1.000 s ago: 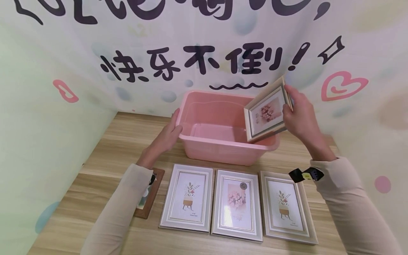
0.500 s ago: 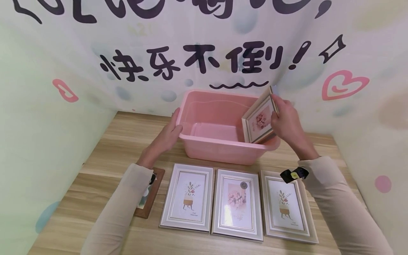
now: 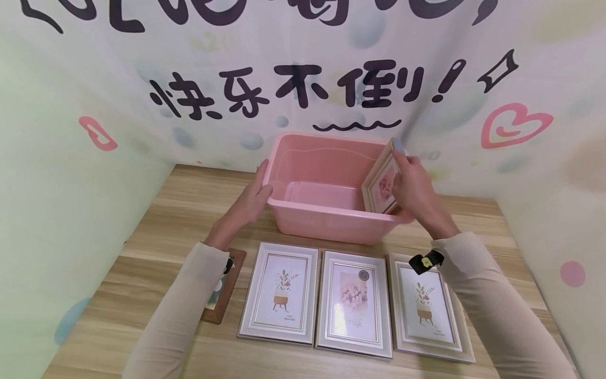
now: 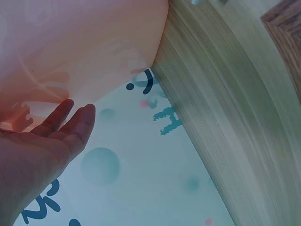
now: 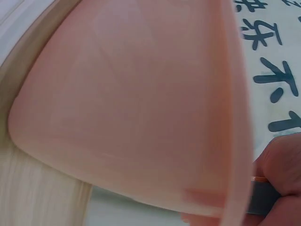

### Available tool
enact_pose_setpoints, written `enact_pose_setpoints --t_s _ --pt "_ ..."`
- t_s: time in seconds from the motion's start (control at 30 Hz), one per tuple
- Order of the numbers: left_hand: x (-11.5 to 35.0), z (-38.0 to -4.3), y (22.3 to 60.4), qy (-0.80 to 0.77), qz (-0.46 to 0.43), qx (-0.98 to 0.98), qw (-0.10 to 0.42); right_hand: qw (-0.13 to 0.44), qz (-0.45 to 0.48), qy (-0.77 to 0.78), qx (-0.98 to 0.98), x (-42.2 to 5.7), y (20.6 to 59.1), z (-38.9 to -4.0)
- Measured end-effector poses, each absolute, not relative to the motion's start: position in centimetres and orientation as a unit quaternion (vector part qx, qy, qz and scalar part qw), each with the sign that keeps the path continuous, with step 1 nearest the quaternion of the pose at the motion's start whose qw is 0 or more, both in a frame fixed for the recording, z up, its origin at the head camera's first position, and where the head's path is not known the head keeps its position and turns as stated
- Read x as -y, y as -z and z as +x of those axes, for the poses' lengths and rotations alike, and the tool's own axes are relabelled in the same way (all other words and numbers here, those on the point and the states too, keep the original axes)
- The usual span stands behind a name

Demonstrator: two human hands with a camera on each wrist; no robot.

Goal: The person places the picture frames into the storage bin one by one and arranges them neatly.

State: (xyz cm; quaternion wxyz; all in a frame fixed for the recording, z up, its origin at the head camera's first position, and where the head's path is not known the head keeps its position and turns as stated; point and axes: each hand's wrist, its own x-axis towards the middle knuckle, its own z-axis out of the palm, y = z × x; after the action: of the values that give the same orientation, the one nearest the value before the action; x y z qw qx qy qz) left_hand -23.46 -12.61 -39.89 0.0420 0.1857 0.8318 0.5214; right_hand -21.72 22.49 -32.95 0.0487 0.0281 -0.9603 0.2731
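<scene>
A pink plastic tub [image 3: 326, 223] stands at the back of the table. My left hand [image 3: 248, 202] holds its left rim, thumb on top; in the left wrist view the fingers [image 4: 77, 125] lie along the outer wall. My right hand [image 3: 418, 192] grips a light picture frame [image 3: 379, 187] with a pink flower print by its upper right edge. The frame leans inside the tub's right end, its top corner above the rim. In the right wrist view the tub wall hides most of the frame; a dark edge [image 5: 264, 198] shows between the fingers and thumb.
Three light picture frames lie in a row before the tub: a left one [image 3: 279, 295], a middle one [image 3: 353, 305] and a right one [image 3: 431, 310]. A brown wooden frame [image 3: 227, 289] lies partly under my left forearm. A printed cloth [image 3: 227, 142] hangs close behind the tub.
My right hand has moved left and down, lowering the flower-print picture frame deeper into the tub's right end. The left hand has stayed on the rim.
</scene>
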Motion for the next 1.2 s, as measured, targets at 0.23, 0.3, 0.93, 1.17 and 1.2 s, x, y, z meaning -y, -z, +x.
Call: enact_pose_setpoints --t_s 0.23,0.3,0.93,1.17,1.2 --pt "12.6 -23.4 39.8 -0.526 0.184 -0.829 0.043 0.049 0.021 -0.257 0.965 -22.3 33.9 -22.1" --pt "12.5 -23.4 39.8 -0.524 0.182 -0.831 0.043 0.048 0.018 -0.255 0.965 -22.2 34.0 -22.1" --pt "12.6 -23.4 40.0 -0.515 0.177 -0.838 0.04 0.056 0.049 -0.242 0.967 -22.6 33.7 -21.8" --pt "12.6 -23.3 39.8 -0.519 0.179 -0.835 0.04 0.06 0.042 -0.246 0.967 -23.3 33.5 -21.3" --pt "12.6 -23.3 39.8 -0.52 0.179 -0.834 0.041 0.062 0.043 -0.247 0.966 -23.4 33.4 -21.2"
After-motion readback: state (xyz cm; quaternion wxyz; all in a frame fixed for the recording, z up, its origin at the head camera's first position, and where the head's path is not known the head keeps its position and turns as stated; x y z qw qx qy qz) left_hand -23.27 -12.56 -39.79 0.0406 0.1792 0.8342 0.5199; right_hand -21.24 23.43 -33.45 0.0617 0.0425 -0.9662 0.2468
